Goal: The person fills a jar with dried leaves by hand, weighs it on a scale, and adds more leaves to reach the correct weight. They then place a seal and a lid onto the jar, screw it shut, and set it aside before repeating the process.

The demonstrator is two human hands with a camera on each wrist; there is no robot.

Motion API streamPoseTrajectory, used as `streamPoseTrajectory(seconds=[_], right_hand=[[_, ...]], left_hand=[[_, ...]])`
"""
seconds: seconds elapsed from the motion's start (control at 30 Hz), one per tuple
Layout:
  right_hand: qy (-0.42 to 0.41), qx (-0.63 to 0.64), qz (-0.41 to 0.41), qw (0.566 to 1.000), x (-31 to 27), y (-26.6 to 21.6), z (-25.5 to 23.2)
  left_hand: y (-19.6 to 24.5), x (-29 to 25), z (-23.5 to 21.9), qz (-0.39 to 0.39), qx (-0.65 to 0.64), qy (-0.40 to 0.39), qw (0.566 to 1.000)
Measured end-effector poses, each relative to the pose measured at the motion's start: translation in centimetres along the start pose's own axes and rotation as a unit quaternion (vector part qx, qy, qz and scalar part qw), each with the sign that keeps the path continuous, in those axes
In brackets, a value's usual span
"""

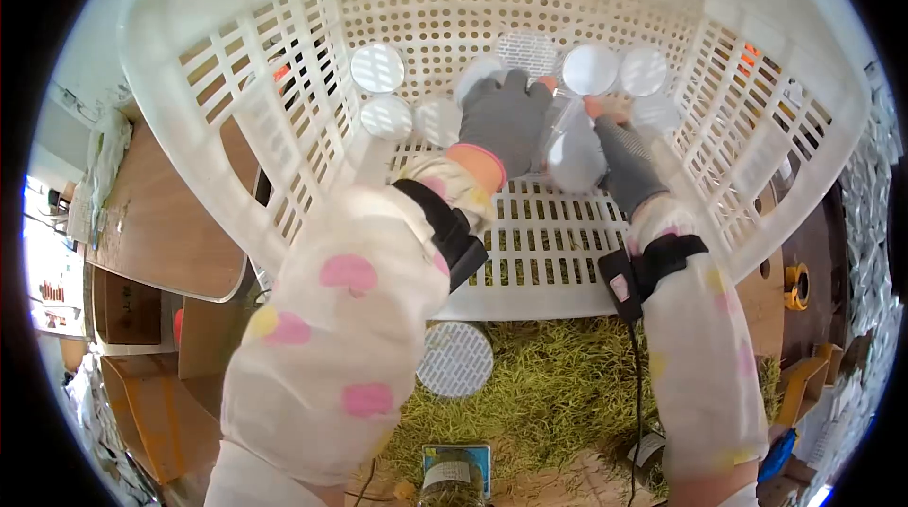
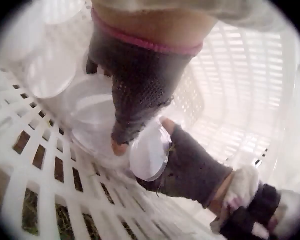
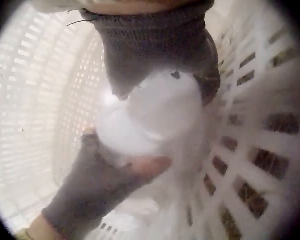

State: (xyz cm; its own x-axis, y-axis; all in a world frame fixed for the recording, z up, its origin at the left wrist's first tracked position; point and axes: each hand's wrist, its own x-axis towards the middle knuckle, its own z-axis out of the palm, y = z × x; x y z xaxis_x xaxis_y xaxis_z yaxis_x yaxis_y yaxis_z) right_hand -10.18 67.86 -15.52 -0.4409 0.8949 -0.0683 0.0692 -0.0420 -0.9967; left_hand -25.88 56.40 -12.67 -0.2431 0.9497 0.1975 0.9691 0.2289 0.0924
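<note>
Both hands, in grey fingerless gloves, are inside a white perforated plastic basket (image 1: 558,303). The left hand (image 1: 506,124) lies back up over jars with white lids; its fingertips reach round a jar at the back. Beside it the right hand (image 1: 624,149) holds a clear jar with a white lid (image 1: 575,159), fingers round its far side. In the left wrist view the left hand (image 2: 140,82) is close to that jar's lid (image 2: 149,152), and the right hand (image 2: 190,162) grips it. The right wrist view shows white round lids (image 3: 165,105) between the hands.
More white-lidded jars (image 1: 377,68) stand along the basket's back. In front of the basket, dried green plant material (image 1: 549,393) covers the table, with a round patterned lid (image 1: 455,359) and a filled jar (image 1: 451,482). Cardboard boxes (image 1: 151,412) are at the left.
</note>
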Motion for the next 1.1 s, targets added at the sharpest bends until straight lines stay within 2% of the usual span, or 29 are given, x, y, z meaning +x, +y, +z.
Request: streamPoseTrajectory(seconds=[0.1,0.17,0.2,0.27,0.33,0.37,0.43,0.47,0.5,0.53,0.6,0.63,0.73,0.77,0.83,0.87,0.93,1.0,1.07,1.1], right_hand=[[-0.014,0.054,-0.041,0.998,-2.7,0.1,1.1],[-0.019,0.082,-0.064,0.994,-4.1,0.4,1.7],[-0.023,0.094,-0.075,0.992,-4.8,0.6,1.9],[-0.028,0.113,-0.109,0.987,-5.8,1.0,2.4],[-0.034,0.137,-0.144,0.98,-7.0,-0.1,3.4],[0.0,0.157,-0.059,0.986,-7.9,-0.8,3.4],[-0.039,0.166,-0.072,0.983,-9.4,-2.8,3.4],[-0.075,0.174,-0.082,0.979,-10.4,-4.3,3.6],[-0.05,0.211,0.048,0.975,-10.8,-6.1,3.9],[-0.056,0.207,0.052,0.975,-12.4,-7.8,4.2],[-0.103,0.202,-0.006,0.974,-16.1,-10.2,5.1],[-0.141,0.222,0.0,0.965,-17.5,-10.9,5.6],[-0.194,0.165,0.019,0.967,-23.4,-13.3,8.5],[-0.205,0.17,0.023,0.964,-25.5,-13.0,9.8],[-0.262,0.107,0.049,0.958,-28.9,-11.8,11.5],[-0.288,0.067,0.044,0.954,-30.0,-10.8,12.3],[-0.314,0.027,0.069,0.947,-31.8,-7.5,14.0],[-0.34,-0.016,0.081,0.937,-32.5,-3.9,15.1],[-0.31,-0.227,-0.074,0.92,-32.8,-1.2,15.8],[-0.313,-0.23,-0.075,0.918,-32.5,-2.0,15.9]], left_hand=[[-0.3,-0.1,0.3,-0.004,-0.032,-0.007,0.999],[-0.3,-0.6,0.7,-0.015,-0.197,0.013,0.98],[0.0,-1.5,0.9,-0.012,-0.195,0.013,0.981],[0.3,-2.9,1.1,-0.053,-0.236,0.067,0.968],[0.8,-3.5,0.1,-0.052,-0.233,0.075,0.968],[0.8,-4.6,-0.5,-0.062,-0.279,0.076,0.955],[0.9,-6.5,-2.6,-0.072,-0.324,0.082,0.94],[0.9,-7.5,-3.6,-0.072,-0.345,0.116,0.929],[0.9,-8.5,-4.6,-0.07,-0.365,0.151,0.916],[1.1,-9.9,-6.3,-0.078,-0.367,0.152,0.914],[1.4,-13.3,-10.2,-0.098,-0.374,0.171,0.906],[1.0,-15.5,-11.3,-0.062,-0.284,0.239,0.926],[0.7,-23.7,-16.0,-0.117,-0.302,0.233,0.917],[0.5,-26.5,-16.2,-0.124,-0.304,0.223,0.918],[0.1,-32.0,-15.5,-0.164,-0.364,0.253,0.881],[0.0,-34.3,-14.6,-0.172,-0.365,0.246,0.881],[-0.2,-38.4,-11.8,-0.229,-0.452,0.253,0.824],[-0.7,-40.7,-8.4,-0.246,-0.465,0.245,0.815],[-0.9,-42.2,-4.9,-0.329,-0.419,0.19,0.824],[-1.1,-42.4,-3.7,-0.332,-0.421,0.192,0.822]])
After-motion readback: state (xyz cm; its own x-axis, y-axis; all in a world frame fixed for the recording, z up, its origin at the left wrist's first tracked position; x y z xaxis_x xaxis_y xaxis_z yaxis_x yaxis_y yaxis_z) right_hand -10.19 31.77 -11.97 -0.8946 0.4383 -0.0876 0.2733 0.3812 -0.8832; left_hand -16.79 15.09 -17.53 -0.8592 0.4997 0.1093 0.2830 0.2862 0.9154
